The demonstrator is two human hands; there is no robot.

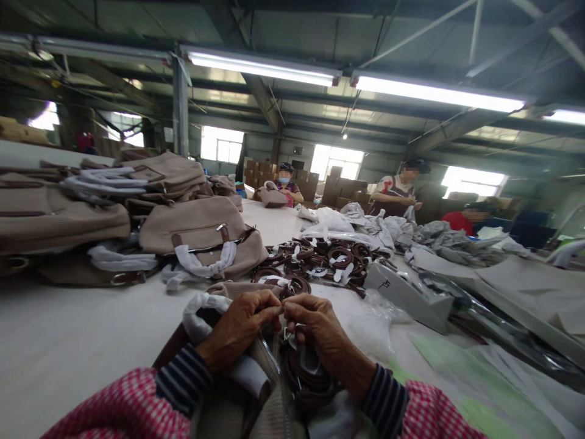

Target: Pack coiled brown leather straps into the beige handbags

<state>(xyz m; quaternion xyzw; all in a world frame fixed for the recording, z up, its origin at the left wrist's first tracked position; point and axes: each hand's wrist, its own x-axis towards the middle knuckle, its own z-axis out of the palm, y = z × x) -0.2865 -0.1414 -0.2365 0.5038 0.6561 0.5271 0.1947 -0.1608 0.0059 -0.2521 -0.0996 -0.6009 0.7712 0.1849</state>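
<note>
In front of me lies a beige ribbed handbag (273, 405) with an exposed metal zipper and a white-wrapped handle (195, 317). My left hand (247, 320) is over the bag, thumb and forefinger pinched. My right hand (322, 332) meets it fingertip to fingertip, also pinching. Whatever lies between the fingertips is too small to make out. Just below my right hand rests a coiled brown strap (311, 381) with a metal clasp, at the bag's right side.
Beige handbags (196, 222) with wrapped handles are piled to the left. Several coiled brown straps (340, 259) lie beyond my hands. A grey box (406, 296), clear plastic and sheets (498, 378) occupy the right side. Co-workers (397, 189) are at the far side of the table.
</note>
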